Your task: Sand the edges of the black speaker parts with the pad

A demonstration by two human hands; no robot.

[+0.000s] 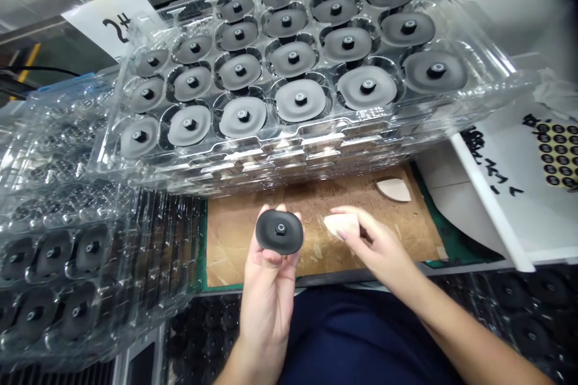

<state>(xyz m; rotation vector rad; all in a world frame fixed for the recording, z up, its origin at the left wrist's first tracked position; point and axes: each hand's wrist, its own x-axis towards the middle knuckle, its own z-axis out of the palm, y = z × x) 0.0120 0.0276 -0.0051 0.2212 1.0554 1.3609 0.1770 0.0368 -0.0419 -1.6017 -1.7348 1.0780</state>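
Note:
My left hand (271,277) is closed around a black rounded-oval part (279,243) with a short stud at its centre, and it is held face up above the cardboard. A cream, pointed wedge-shaped pad (341,224) is pinched between the thumb and fingers of my right hand (372,237). The pad is apart from the black part, to its right. A similar cream wedge (394,189) with a darker edge lies on the cardboard sheet (244,267) beyond my right hand.
A stack of clear plastic trays (311,132) full of such black parts stands beyond my hands. More stacked trays (149,252) rise on the left. On the right, a white bin (490,210) holds black scraps and a sheet of round stickers (560,153). A "2#" paper sign (108,24) stands behind.

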